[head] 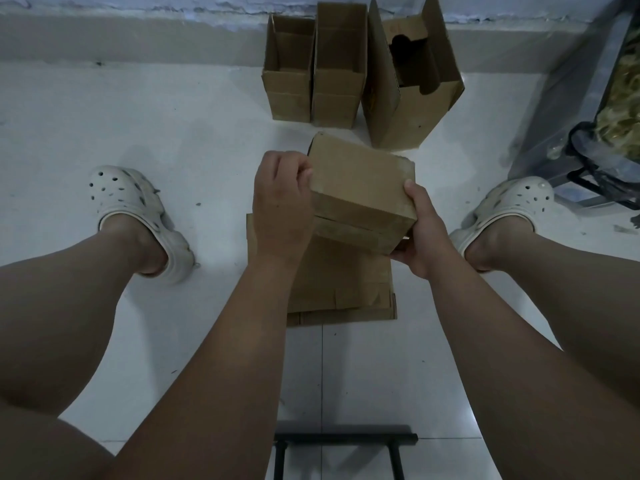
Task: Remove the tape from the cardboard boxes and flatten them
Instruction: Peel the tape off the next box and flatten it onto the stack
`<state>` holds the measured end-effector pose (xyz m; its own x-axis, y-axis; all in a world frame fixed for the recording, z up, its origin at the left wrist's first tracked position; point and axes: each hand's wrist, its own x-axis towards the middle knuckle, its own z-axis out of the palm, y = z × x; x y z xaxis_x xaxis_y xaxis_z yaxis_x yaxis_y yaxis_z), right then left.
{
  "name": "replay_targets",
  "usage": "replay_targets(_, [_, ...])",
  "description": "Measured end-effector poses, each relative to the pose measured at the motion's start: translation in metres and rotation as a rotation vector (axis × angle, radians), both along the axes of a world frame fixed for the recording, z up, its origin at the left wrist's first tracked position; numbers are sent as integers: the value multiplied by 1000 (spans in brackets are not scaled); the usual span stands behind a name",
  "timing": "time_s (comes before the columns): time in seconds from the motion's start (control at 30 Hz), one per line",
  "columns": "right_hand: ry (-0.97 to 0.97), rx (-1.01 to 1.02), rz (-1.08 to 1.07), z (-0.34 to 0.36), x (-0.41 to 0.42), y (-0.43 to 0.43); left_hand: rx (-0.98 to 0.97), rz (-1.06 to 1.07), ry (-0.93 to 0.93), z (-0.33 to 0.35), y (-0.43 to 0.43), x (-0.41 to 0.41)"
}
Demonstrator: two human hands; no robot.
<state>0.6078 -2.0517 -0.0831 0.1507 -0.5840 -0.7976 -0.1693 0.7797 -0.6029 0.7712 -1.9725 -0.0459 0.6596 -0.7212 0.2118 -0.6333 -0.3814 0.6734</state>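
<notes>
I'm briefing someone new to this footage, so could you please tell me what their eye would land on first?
A closed cardboard box at centre, held between the left hand and the right hand, draws the eye first. Flattened cardboard lies on the white floor beneath it, and three open boxes stand by the wall.

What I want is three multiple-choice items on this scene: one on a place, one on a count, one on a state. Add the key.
1. Where does the flattened cardboard lie?
A. On the floor, beneath the small box
B. On a table
C. On a shelf

2. How many open boxes stand by the wall?
A. Two
B. Three
C. Five

3. What state is the small box in?
A. Flattened
B. Lying untouched
C. Unflattened, held by the left hand and right hand

Key: 1 A, the flat sheets lie under the raised box; 2 B, three stand in a row; 3 C, both hands grip its sides.
</notes>
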Motion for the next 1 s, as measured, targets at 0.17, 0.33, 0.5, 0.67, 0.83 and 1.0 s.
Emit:
replay_targets(0.17, [49, -13, -39, 2, 0, -8, 9, -138, 91, 2, 1, 9])
replay_targets(0.33, [102, -25, -67, 4, 1, -11, 67, -138, 91, -3, 3, 10])
replay_targets(0.5, [61, 40, -96, 3, 3, -10, -26, -56, -41, 1, 3, -6])
replay_targets(0.67, [-12, 184, -172, 1, 1, -8, -99, -151, -226, 7, 1, -13])
replay_targets(0.83, [-72, 384, -304, -6, -1, 2, -137, -209, -199, 12, -4, -19])
replay_targets(1.0, [-199, 514, -482, -17, -14, 8, -110, -253, -198, 3, -1, -36])
